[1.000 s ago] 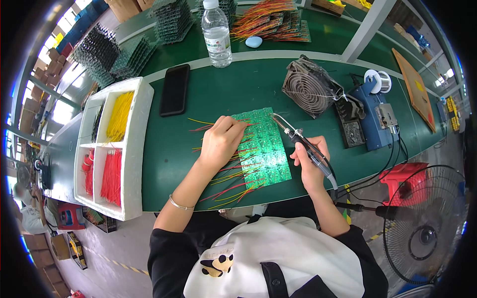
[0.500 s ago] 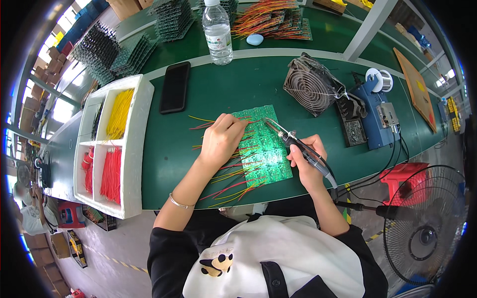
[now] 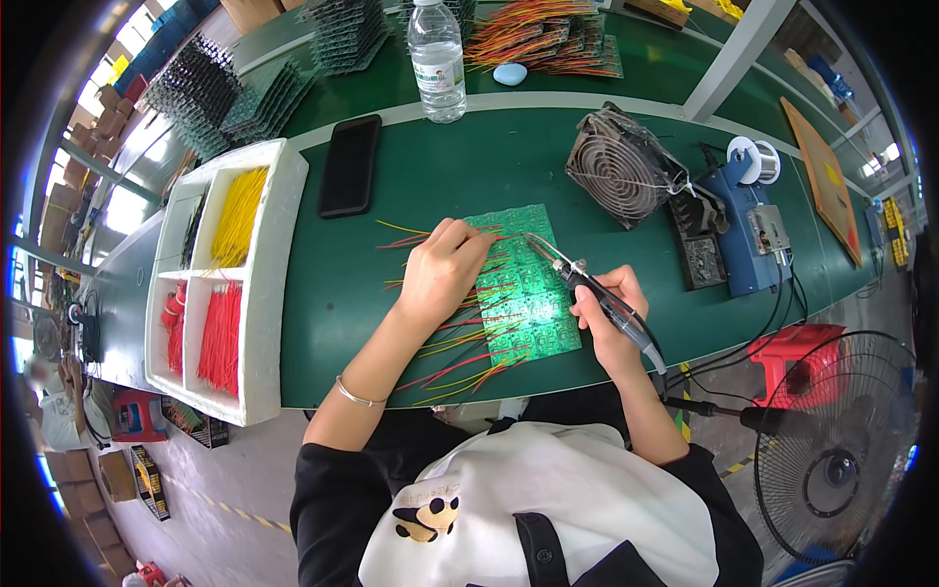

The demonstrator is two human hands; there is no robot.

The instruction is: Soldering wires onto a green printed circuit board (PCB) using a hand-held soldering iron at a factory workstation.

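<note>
A green circuit board panel (image 3: 538, 323) lies on the table in front of me. Red and yellow wires (image 3: 452, 375) stick out from its left side. Over its upper left part, my left hand (image 3: 445, 266) is closed, pinching a red wire (image 3: 507, 237) whose end reaches onto the board. My right hand (image 3: 611, 318) grips a soldering iron (image 3: 618, 311) like a pen. The iron's tip points up and left and is at the board's upper part, close to that wire's end; whether they touch I cannot tell.
Left stands a white foam tray (image 3: 264, 293) of red and yellow wires, beside a black phone (image 3: 349, 166). At the back are a water bottle (image 3: 437, 68) and stacked boards. A small fan (image 3: 626, 166), blue soldering station (image 3: 743, 230) and solder spool (image 3: 753, 159) stand right.
The whole view has shifted slightly. Both hands stay over the board in nearly the same pose, the left still pinching the wire and the right still holding the iron.
</note>
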